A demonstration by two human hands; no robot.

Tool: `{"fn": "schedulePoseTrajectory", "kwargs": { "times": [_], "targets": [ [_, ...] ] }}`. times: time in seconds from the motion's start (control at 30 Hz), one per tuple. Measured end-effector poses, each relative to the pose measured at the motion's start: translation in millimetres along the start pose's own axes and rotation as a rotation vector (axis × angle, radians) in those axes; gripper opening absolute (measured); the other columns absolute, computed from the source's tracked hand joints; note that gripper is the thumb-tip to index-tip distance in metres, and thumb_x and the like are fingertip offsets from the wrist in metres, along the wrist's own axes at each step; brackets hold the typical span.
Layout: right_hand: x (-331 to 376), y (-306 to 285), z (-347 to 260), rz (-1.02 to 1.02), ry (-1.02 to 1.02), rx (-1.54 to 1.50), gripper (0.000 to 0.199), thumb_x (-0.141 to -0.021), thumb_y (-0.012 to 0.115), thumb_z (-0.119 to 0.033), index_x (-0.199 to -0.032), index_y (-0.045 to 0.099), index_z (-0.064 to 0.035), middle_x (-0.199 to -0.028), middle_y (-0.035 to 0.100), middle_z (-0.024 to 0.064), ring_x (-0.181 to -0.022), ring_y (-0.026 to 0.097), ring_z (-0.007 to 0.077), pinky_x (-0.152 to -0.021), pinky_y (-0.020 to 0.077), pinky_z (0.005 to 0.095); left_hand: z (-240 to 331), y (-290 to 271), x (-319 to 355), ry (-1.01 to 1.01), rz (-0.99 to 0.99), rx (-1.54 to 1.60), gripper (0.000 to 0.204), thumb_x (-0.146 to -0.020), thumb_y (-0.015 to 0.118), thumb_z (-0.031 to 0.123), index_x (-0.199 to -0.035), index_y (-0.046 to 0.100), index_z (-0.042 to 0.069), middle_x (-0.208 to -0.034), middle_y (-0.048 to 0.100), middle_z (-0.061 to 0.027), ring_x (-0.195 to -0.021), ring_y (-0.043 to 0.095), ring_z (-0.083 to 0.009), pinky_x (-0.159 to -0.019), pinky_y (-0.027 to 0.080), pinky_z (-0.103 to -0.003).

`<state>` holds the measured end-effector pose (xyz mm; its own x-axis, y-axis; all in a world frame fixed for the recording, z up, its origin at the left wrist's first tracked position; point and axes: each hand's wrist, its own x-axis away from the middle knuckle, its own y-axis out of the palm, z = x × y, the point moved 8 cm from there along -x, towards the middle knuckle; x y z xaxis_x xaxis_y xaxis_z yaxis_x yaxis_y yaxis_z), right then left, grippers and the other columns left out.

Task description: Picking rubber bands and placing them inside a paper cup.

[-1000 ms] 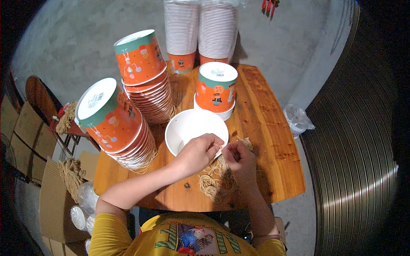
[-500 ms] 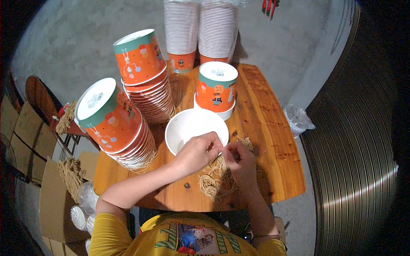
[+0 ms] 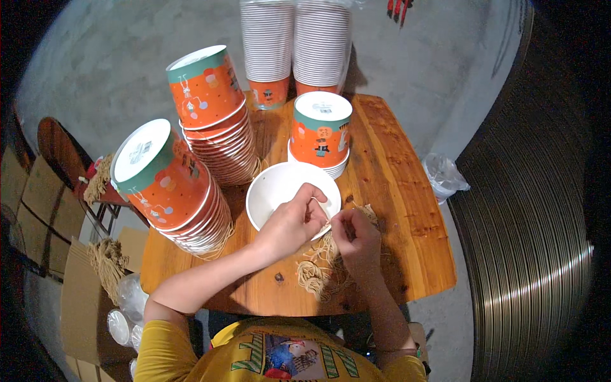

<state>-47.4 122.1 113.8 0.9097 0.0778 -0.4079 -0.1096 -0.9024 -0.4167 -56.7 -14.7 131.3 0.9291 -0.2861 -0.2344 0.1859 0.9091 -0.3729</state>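
Note:
On the wooden table (image 3: 407, 245), a paper bucket (image 3: 270, 184) stands with its white inside facing me. My left hand (image 3: 289, 223) is curled over its near right rim, the fingers closed on a thin string (image 3: 329, 219). Close beside it, just outside the rim, my right hand (image 3: 359, 239) pinches the same string between thumb and fingertips. How the string passes the rim is too small to make out. Beneath and between my hands lies a loose pile of beige strings (image 3: 315, 277), partly covered by the right hand.
Upside-down stacks of orange and green paper buckets stand left (image 3: 168, 184), further back (image 3: 207, 102) and behind the open bucket (image 3: 321, 137). Two tall wrapped stacks (image 3: 267, 44) rise at the back. Cardboard boxes (image 3: 83, 299) and a string bundle (image 3: 108, 264) are at left. A ribbed shutter (image 3: 534, 267) stands right.
The left hand's index finger has lifted and its fingers have spread a little near the rim. The right hand has barely moved, and the bucket stays in place.

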Motion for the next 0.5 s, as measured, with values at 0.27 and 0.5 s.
{"fn": "schedulePoseTrajectory", "kwargs": {
  "times": [0.27,0.5],
  "targets": [
    [0,-9,-28,0.124,-0.312,0.197,0.015,-0.076,0.064,-0.001,-0.085,0.055,-0.0068,-0.07,0.053,0.0038,-0.059,0.053,0.0149,-0.052,0.0428,0.0284,-13,3,-6,-0.061,-0.066,0.135,0.027,-0.085,0.058,0.002,-0.107,0.042,-0.001,-0.074,0.057,-0.0039,-0.071,0.054,-0.0091,-0.067,0.045,-0.024],
    [3,-9,-48,0.087,-0.622,0.466,0.022,-0.069,0.067,0.0,-0.084,0.054,-0.0103,-0.076,0.053,0.0052,-0.068,0.059,0.0238,-0.054,0.0493,0.0344,-14,9,-9,-0.152,-0.154,0.117,0.033,-0.089,0.056,0.003,-0.116,0.037,0.002,-0.08,0.056,-0.0037,-0.077,0.054,-0.0092,-0.071,0.044,-0.022]
  ]
}}
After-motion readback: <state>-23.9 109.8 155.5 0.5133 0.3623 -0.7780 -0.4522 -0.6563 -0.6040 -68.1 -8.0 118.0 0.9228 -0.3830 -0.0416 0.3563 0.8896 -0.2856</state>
